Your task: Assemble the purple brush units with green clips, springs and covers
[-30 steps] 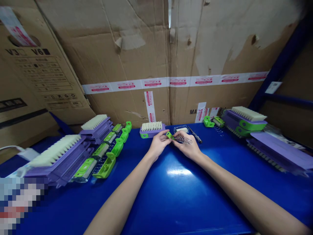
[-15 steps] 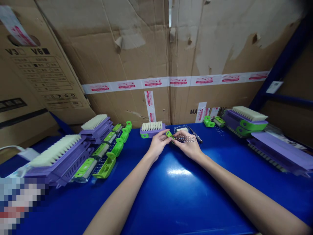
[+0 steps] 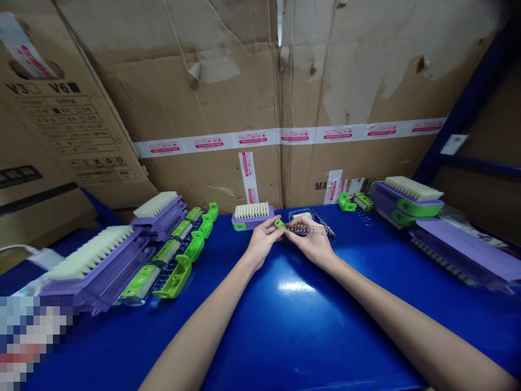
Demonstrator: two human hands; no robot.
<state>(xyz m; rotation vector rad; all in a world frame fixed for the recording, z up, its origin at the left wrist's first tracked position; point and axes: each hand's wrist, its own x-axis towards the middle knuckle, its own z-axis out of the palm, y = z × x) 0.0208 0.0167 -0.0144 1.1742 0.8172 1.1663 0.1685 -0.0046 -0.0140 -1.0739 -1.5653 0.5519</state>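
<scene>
My left hand (image 3: pixel 262 244) is closed, its fingertips pinching a small bright green plastic piece (image 3: pixel 279 223). My right hand (image 3: pixel 312 242) meets it from the other side, with thumb and fingers closed at the end of a metal coil spring (image 3: pixel 310 230). The spring stretches to the right across the back of that hand. Whether it is joined to the green piece cannot be made out, since the fingertips cover that spot. Just behind my left hand stands a purple brush (image 3: pixel 252 215) with cream bristles and a green end. A small clear box (image 3: pixel 300 214) is partly hidden behind my right hand.
At left are purple brush bodies (image 3: pixel 109 271), a row of green-topped parts (image 3: pixel 166 251) and green brackets (image 3: pixel 176 278). More brushes (image 3: pixel 407 201) and a purple piece (image 3: pixel 468 252) lie right. A screwdriver-like tool (image 3: pixel 324 225) lies beyond my right hand. Cardboard (image 3: pixel 211 179) walls the back.
The green piece has tilted slightly and sits a little lower between my fingertips. Both hands keep almost the same place. The whole view has shifted very slightly.
</scene>
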